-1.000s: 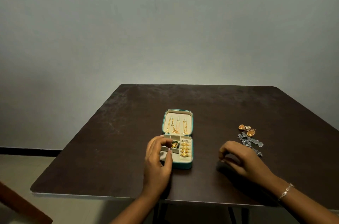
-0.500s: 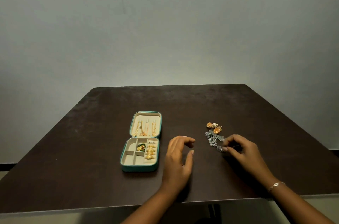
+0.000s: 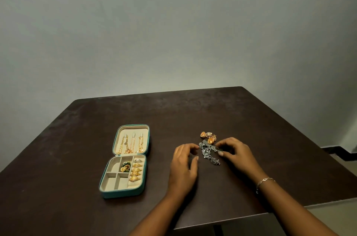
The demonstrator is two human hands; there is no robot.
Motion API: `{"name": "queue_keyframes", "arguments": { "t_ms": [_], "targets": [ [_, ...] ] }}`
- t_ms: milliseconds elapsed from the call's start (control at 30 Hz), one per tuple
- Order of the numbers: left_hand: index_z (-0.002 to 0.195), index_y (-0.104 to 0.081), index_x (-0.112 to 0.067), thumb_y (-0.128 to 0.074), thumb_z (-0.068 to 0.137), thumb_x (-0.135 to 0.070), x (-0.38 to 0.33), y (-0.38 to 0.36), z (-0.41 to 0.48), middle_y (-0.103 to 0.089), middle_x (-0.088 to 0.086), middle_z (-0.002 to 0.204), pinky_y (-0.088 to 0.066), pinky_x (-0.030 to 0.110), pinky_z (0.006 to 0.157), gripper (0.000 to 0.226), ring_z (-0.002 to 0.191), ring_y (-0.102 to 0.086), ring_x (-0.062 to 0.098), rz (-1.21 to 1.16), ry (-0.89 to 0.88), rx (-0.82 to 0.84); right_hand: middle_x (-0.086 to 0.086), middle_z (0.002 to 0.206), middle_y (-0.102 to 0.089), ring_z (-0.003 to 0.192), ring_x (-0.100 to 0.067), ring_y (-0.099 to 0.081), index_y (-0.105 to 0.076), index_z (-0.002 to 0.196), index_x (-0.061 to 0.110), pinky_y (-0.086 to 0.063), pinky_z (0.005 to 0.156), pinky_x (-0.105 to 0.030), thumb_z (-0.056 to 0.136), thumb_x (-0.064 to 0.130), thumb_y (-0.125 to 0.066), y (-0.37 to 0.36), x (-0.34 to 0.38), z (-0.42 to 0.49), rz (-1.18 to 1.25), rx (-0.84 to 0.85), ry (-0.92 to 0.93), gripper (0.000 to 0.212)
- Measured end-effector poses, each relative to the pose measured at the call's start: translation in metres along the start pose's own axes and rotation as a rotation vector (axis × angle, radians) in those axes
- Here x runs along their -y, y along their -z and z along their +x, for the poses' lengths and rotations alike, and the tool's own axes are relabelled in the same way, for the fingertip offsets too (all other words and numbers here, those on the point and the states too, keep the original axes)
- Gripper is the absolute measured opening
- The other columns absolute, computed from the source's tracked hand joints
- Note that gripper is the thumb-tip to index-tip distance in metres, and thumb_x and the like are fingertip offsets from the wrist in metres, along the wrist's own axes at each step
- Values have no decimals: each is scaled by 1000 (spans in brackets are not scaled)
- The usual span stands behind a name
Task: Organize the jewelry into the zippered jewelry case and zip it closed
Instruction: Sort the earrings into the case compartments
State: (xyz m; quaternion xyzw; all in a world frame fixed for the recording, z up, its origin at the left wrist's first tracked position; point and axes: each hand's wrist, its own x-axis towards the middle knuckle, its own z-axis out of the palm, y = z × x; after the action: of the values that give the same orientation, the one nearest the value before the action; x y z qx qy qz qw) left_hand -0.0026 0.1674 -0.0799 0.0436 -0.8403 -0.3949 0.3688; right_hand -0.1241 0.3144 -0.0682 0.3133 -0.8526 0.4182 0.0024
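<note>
**Right fingers on the silver, left hand loose beside it**

My right hand [image 3: 237, 154] has its thumb and forefinger closed on the far-from-case edge of the silver jewelry cluster [image 3: 208, 153]. The pieces are small and dark, so I take it for a pinch and not a mere touch. My left hand [image 3: 183, 164] is arched, fingers loosely curled and holding nothing. It sits between the jewelry case [image 3: 121, 193] and the cluster, its fingertips just short of the cluster's case-side edge.

The cluster lies on the dark table [image 3: 77, 139], well to the right of the case and about level with its hinge. A few gold earrings [image 3: 208, 137] sit right of the case too, level with its lid and just beyond the silver.

The teal case lies open and flat. Its lid [image 3: 133, 131] is folded away from me, with gold chains [image 3: 131, 145] hanging on the cream lining. In the base, the right-hand column carries a row of gold rings [image 3: 135, 172] with a small silver ring [image 3: 137, 160] at the hinge end. A green-and-gold piece [image 3: 125, 167] fills the middle compartment nearest the hinge. A thin bracelet [image 3: 265, 180] circles my right wrist.
</note>
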Motion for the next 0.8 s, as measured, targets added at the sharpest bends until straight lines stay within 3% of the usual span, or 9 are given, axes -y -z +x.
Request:
{"name": "queue_keyframes", "arguments": {
  "t_ms": [100, 267, 367, 567, 733, 800],
  "targets": [
    [94, -56, -25, -51, 77, -14, 1, -3, 3, -55, -14, 88, -38, 7, 75, 21, 84, -48, 0, -9, 22, -22, 1, 93, -64, 92, -15, -58, -70, 92, 19, -44, 80, -28, 76, 14, -72, -5, 4, 6, -47, -52, -19, 17],
    [93, -53, -30, -52, 76, -12, 2, -3, 5, -54, -16, 89, -37, 5, 74, 25, 82, -49, -1, -13, 48, -20, 1, 91, -59, 94, -17, -53, -69, 85, 25, -38, 72, -26, 79, 28, -69, -17, 11, 18, -180, -115, -116, 7],
    [92, -53, -31, -52, 76, -13, 2, -2, 4, -52, -21, 88, -42, 13, 73, 24, 80, -52, 3, -24, 64, -26, -1, 92, -60, 95, -19, -53, -68, 82, 21, -43, 76, -31, 81, 24, -66, -19, 11, 19, -202, -100, -134, 3],
    [89, -51, -40, -54, 77, -15, 4, 1, 4, -58, -12, 89, -44, 13, 73, 28, 79, -57, 4, -85, 90, -40, 3, 72, -65, 74, -15, -60, -66, 68, 17, -47, 73, -32, 81, 9, -67, -5, 23, 11, 267, -124, -197, 15],
    [91, -58, -36, -59, 78, -24, 0, 3, 3, -63, -8, 93, -46, 13, 71, 18, 80, -61, 7, -190, 113, -20, -4, 60, -61, 55, -12, -56, -64, 68, 5, -45, 53, -22, 82, -2, -61, -7, 54, -5, 732, -1, -296, 16],
    [94, -60, -31, -58, 77, -32, -2, 4, 3, -64, -8, 93, -46, 12, 72, 16, 83, -61, 6, -224, 93, -15, -6, 63, -62, 56, -11, -57, -64, 67, 6, -46, 57, -22, 81, -4, -60, -10, 64, -8, 773, 58, -315, 18]
  ]
}}
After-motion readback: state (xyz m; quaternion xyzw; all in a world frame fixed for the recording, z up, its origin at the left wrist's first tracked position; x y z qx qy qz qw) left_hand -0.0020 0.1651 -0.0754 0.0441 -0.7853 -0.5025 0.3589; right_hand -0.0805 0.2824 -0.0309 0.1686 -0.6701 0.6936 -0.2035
